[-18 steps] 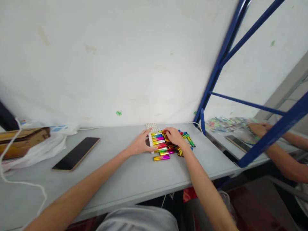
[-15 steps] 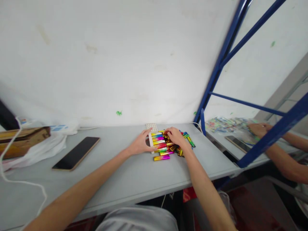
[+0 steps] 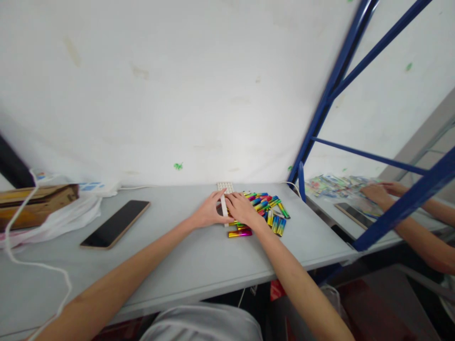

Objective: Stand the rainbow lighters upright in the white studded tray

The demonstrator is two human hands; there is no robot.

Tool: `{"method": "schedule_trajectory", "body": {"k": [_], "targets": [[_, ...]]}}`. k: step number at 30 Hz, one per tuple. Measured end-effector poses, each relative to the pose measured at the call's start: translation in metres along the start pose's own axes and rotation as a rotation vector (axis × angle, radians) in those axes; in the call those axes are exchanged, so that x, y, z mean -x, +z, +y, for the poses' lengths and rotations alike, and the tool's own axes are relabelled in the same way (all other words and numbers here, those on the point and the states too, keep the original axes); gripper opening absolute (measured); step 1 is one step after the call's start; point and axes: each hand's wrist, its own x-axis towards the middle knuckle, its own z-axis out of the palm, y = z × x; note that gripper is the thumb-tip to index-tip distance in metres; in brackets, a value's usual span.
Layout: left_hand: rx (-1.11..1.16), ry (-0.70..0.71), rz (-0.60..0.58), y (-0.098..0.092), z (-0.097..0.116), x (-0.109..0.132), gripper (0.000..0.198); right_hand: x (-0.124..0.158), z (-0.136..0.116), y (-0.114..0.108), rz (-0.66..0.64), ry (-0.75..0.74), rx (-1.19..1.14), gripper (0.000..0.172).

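My left hand [image 3: 209,210] grips a narrow white strip [image 3: 224,206] standing on the desk, its thumb at the near end and fingers at the far end. Against the strip's right side lies my right hand [image 3: 242,208], fingers bent and close together. Its fingertips cover the tubes there, so what they hold is hidden. Shiny multicoloured metallic tubes [image 3: 273,208] are heaped right of that hand, and one yellow-and-magenta tube [image 3: 240,233] lies apart at the near side. A white board with rows of holes [image 3: 224,186] sits just beyond the strip.
A phone [image 3: 115,224] lies on the grey desk [image 3: 170,265] to the left. Farther left are a cardboard box [image 3: 39,201], white plastic bag and white cable [image 3: 39,268]. A blue metal frame [image 3: 320,113] rises at right; beyond it another person's arms [image 3: 412,222] work over small colourful pieces.
My right hand has moved left from the heap to the white strip, uncovering tubes on the right and covering those beside the strip. My left hand keeps its grip.
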Motion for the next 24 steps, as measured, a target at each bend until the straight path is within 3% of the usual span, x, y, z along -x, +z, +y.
{"method": "schedule_trajectory", "body": {"k": [4, 11, 15, 24], "targets": [[-0.013, -0.016, -0.003, 0.000, 0.003, -0.001, 0.114, 0.002, 0.000, 0.001, -0.033, -0.005, 0.082, 0.041], [-0.076, -0.022, -0.013, -0.002, 0.008, -0.001, 0.115, 0.001, 0.000, 0.003, 0.015, 0.219, -0.053, 0.036], [-0.100, -0.021, -0.010, -0.002, 0.008, -0.001, 0.115, 0.000, 0.003, 0.005, 0.003, 0.198, -0.051, 0.035], [-0.041, -0.031, -0.019, -0.006, 0.006, 0.006, 0.113, 0.017, 0.046, -0.004, -0.039, 0.228, -0.038, 0.035]]}}
